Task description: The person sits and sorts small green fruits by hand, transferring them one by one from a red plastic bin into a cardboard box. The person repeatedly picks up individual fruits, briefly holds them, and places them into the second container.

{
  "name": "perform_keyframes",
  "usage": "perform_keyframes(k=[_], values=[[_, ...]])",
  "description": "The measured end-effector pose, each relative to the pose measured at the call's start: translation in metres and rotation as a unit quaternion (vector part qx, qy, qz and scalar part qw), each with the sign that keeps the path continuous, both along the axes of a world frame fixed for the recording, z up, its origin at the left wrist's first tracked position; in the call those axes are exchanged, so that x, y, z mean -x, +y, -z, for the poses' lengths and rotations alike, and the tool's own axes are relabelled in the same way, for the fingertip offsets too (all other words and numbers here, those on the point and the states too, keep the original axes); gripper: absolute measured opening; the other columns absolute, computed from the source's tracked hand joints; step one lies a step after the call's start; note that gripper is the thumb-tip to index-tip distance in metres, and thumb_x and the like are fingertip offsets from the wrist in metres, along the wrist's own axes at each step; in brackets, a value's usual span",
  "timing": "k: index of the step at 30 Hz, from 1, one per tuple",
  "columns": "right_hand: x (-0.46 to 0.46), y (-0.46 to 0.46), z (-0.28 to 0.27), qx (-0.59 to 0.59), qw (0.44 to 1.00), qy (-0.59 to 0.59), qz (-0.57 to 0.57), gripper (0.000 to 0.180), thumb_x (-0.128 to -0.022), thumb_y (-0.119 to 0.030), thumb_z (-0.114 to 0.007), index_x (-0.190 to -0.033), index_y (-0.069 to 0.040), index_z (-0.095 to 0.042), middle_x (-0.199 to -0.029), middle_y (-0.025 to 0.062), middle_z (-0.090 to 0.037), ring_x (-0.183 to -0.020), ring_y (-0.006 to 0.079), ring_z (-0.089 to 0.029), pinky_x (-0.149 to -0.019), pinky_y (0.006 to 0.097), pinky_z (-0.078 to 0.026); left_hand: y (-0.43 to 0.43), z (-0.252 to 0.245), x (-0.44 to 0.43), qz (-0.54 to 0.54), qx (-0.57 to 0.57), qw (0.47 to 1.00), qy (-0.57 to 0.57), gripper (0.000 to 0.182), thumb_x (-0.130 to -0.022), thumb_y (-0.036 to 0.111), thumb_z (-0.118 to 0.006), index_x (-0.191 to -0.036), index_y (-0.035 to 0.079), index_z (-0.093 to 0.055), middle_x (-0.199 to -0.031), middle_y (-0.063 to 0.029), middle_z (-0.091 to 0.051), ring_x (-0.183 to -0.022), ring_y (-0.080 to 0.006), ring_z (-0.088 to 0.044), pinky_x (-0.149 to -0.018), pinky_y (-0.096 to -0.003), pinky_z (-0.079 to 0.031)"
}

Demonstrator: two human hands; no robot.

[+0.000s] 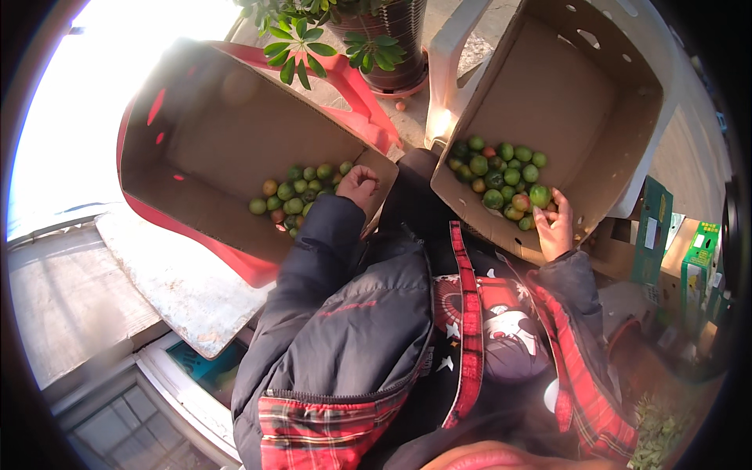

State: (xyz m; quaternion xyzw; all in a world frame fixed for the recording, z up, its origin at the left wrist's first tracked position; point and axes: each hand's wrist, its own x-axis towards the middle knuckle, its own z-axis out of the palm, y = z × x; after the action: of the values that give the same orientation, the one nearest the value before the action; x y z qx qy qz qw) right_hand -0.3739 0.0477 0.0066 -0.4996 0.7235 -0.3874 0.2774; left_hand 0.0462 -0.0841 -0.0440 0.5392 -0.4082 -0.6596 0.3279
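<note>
Two open cardboard boxes stand before me, each with small tomatoes gathered at its near end. In the left box (223,123) lie mostly green tomatoes (294,189), a few of them orange. My left hand (359,187) hangs over their right edge with curled fingers; whether anything is inside them is hidden. The right box (564,76) holds a pile of green and reddish tomatoes (505,170). At the pile's near right side, my right hand (555,229) has thumb and fingertips around a larger green tomato (540,195).
A red plastic chair (358,106) supports the left box, and a white plastic chair (443,76) the right one. Between them stands a potted plant (382,53), with a small reddish fruit (400,106) on the floor. Green printed cartons (699,258) are at right.
</note>
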Motion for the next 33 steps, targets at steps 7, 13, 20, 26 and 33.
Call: perform_keyframes(k=[7, 13, 20, 26, 33], values=[[-0.011, 0.006, -0.029, -0.085, 0.993, -0.078, 0.035, 0.048, -0.085, -0.01, -0.065, -0.128, -0.003, -0.045, -0.102, 0.0082, -0.055, -0.071, 0.0086, -0.056, -0.066, 0.025, -0.048, -0.043, 0.036, -0.021, 0.209, 0.191, 0.699, -0.656, 0.037, -0.084, 0.03, -0.057, -0.115, 0.01, -0.054, -0.119, -0.0179, -0.053, -0.11, -0.0368, -0.051, -0.092, -0.0483, -0.042], [-0.022, 0.016, -0.024, -0.055, 0.996, -0.068, 0.003, 0.045, -0.086, -0.01, -0.065, -0.127, -0.006, -0.047, -0.11, 0.0085, -0.05, -0.074, 0.0096, -0.057, -0.066, 0.0254, -0.051, -0.062, 0.046, -0.018, 0.293, 0.129, 0.669, -0.67, 0.045, -0.086, 0.045, -0.053, -0.121, 0.018, -0.052, -0.121, -0.0176, -0.052, -0.113, -0.0377, -0.05, -0.1, -0.0507, -0.034], [-0.026, 0.007, -0.024, -0.136, 0.983, -0.115, -0.043, 0.039, -0.087, -0.017, -0.064, -0.122, -0.005, -0.051, -0.081, 0.0045, -0.059, -0.073, 0.0102, -0.058, -0.068, 0.0261, -0.047, -0.01, 0.035, -0.05, -0.044, 0.255, 0.875, -0.408, 0.039, -0.078, 0.014, -0.07, -0.11, 0.003, -0.051, -0.106, -0.0154, -0.056, -0.094, -0.0263, -0.058, -0.086, -0.038, -0.046], [-0.064, -0.024, -0.059, -0.198, 0.892, -0.335, -0.229, 0.051, -0.089, -0.029, -0.061, -0.131, -0.007, -0.041, -0.118, 0.0083, -0.052, -0.098, 0.0148, -0.058, -0.077, 0.0284, -0.047, 0.044, -0.097, 0.06, 0.099, 0.252, 0.957, -0.108, 0.041, -0.081, 0.009, -0.069, -0.111, 0.0, -0.043, -0.102, -0.0121, -0.058, -0.1, -0.0183, -0.058, -0.088, -0.0313, -0.046], [-0.073, -0.032, -0.07, -0.269, 0.819, -0.456, -0.221, 0.049, -0.091, -0.025, -0.059, -0.131, -0.005, -0.039, -0.104, 0.0034, -0.055, -0.081, 0.0101, -0.058, -0.06, 0.019, -0.044, 0.04, -0.121, 0.113, 0.3, 0.397, 0.858, -0.127, 0.037, -0.076, 0.017, -0.074, -0.105, 0.007, -0.055, -0.112, -0.0108, -0.057, -0.105, -0.0267, -0.055, -0.091, -0.0344, -0.044]])
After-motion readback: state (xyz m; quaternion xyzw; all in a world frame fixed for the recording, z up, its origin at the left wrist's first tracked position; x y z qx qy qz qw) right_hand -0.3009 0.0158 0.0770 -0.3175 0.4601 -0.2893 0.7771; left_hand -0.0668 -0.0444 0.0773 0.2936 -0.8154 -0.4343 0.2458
